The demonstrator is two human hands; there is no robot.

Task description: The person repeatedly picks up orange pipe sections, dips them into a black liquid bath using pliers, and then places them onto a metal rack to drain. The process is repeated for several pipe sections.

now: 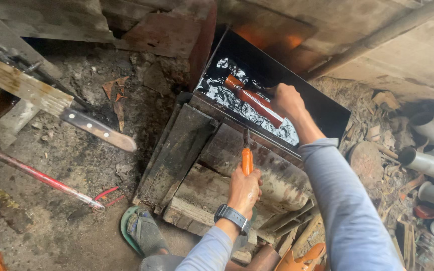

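Head view. My left hand [243, 188] is clamped on the orange handles of a pair of pliers [247, 153], nose up, over the stacked wooden planks [187, 145] in front of the tank. My right hand [285, 99] reaches into the black metal trough [327, 113], fingers closed on the near end of a reddish-orange rod [254, 100] — it lies slantwise in the trough, near the front wall.

Handling judgement: the rod looks stiff and fairly heavy, wet and likely slippery; best held at the dry near end or with the pliers' jaws.

Container: the trough holds a dark, glossy liquid, the rod partly in it. Depth cannot be told.

Off to the left, a wooden-handled knife [99, 129] on the dirt floor [76, 165].
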